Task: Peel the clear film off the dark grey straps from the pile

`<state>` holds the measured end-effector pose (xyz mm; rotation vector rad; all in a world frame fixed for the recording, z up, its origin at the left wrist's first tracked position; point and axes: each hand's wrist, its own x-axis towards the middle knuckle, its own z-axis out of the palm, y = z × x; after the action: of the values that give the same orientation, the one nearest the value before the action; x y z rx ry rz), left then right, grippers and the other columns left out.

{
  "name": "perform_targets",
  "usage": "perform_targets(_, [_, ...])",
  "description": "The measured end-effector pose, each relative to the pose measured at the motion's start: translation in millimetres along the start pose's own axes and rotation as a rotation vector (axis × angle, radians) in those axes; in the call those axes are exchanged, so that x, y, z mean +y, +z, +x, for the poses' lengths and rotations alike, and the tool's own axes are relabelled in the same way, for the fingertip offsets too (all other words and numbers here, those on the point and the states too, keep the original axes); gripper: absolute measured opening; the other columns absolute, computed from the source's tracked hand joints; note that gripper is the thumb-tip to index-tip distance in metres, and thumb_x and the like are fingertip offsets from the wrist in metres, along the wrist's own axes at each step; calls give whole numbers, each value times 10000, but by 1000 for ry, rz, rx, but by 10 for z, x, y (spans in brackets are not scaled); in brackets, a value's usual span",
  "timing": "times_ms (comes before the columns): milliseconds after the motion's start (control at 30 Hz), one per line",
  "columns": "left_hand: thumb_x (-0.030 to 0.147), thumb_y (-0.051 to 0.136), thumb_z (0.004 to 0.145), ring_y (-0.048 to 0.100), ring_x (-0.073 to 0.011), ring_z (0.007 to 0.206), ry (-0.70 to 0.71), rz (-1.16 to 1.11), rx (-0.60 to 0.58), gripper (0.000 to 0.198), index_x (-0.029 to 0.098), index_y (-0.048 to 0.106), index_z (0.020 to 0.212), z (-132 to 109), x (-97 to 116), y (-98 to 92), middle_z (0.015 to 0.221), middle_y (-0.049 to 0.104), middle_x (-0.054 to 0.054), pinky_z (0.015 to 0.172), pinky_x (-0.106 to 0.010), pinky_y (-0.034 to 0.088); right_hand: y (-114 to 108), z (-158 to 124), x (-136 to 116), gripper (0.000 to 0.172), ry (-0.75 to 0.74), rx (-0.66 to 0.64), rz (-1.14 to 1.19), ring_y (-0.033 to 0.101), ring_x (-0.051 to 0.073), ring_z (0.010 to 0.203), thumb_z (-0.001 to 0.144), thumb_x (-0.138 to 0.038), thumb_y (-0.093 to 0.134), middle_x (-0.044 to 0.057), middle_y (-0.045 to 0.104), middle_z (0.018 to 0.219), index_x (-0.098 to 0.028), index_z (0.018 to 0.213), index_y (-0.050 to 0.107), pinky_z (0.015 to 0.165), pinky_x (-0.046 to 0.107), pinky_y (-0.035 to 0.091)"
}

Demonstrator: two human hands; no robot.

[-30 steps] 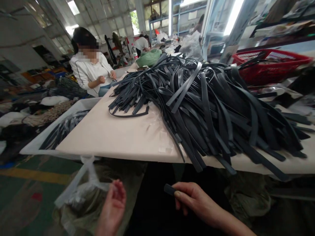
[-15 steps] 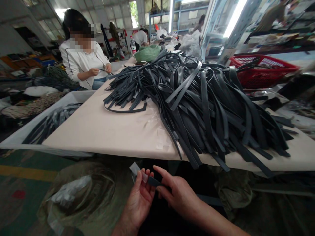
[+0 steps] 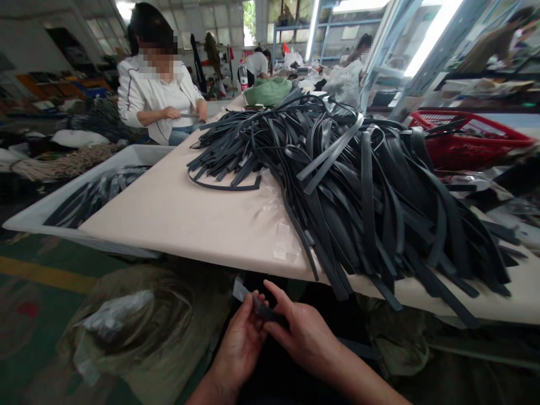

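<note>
I log, nearside of the table (image 3: 177,219): dark strip (image 3: 270,314), pinched in my right hand (image 3: 312,334), index finger raised; clear plastic piece (image 3: 238,288), at strip's tip, pinched in my left hand (image 3: 239,340), a second ago apart; both now work one end.

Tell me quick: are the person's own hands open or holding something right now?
Left hand: closed, holding the dark strip, with clear plastic poking out past the thumb.
Right hand: closed on the same strip, index finger extended.

The left hand (image 3: 242,337) pinches, fingers curled. Just beside it, the right hand (image 3: 307,334) extends its forefinger (image 3: 278,295), lower fingers perhaps bent.
</note>
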<state>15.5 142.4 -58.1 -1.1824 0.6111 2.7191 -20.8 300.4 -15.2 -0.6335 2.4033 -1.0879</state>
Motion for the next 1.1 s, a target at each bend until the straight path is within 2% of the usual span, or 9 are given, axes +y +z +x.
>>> perform_targets(100, [171,572,954,715,-129,810,126,-79,99,129,165,700,966,50,201,-29,925,748,-37,700,-235,591,-230,-173,22,658,10,-36,12,694,220,769,874,-258,570,-1,738,858,-288,1494,351,699,322,498])
perform_targets(200, [183,589,946,715,-129,816,106,-72,110,114,168,693,989,12,189,-58,962,749,-43,677,-228,583,-326,-181,8,557,46,-58,-13,672,196,669,905,-255,493,-15,710,723,-281,1456,420,631,292,456])
perform_targets(333, [228,657,910,712,-154,796,-91,-22,-24,135,121,700,981,-71,-102,-47,926,752,-80,683,-242,574,-152,63,-72,536,59,-91,-131,707,268,844,905,-250,473,56,757,913,-267,1440,454,714,349,474])
perform_targets(433, [240,675,900,703,-143,773,-68,-20,-54,163,101,703,981,-48,-117,-21,926,752,-82,671,-232,563,-165,94,-64,604,33,-100,-126,699,287,932,887,-287,528,71,746,1028,-268,1476,395,773,372,493])
perform_targets(633, [242,647,920,694,-114,755,58,-120,42,134,131,703,969,-7,173,1,964,755,-63,648,-213,557,-643,-197,131,533,-137,31,-124,584,157,479,929,-406,506,-24,639,626,-299,1443,414,460,243,418])
perform_targets(800, [241,691,888,704,-154,797,-95,-55,-158,172,104,715,990,-79,-121,30,924,756,-88,686,-233,564,-287,121,-35,486,-40,25,-213,688,226,651,921,-372,444,17,701,719,-268,1391,504,595,310,492])
perform_targets(867, [233,679,896,704,-155,804,-74,-56,-155,168,92,715,979,-64,-123,40,928,754,-95,682,-228,563,-199,197,-109,493,-20,16,-210,706,235,711,921,-362,427,23,723,787,-257,1398,496,633,320,511])
perform_targets(1000, [228,620,933,694,-119,726,29,-126,15,153,103,702,965,3,156,32,950,753,-81,628,-210,561,-498,-14,-98,469,-110,38,-136,653,140,561,933,-376,482,-53,664,676,-287,1392,461,528,205,498])
perform_targets(1100, [207,601,941,698,-121,716,37,-133,30,144,99,691,969,5,237,26,948,752,-84,619,-214,567,-724,-187,-61,423,-211,121,-197,614,98,481,929,-335,515,-103,615,597,-349,1350,474,465,156,458])
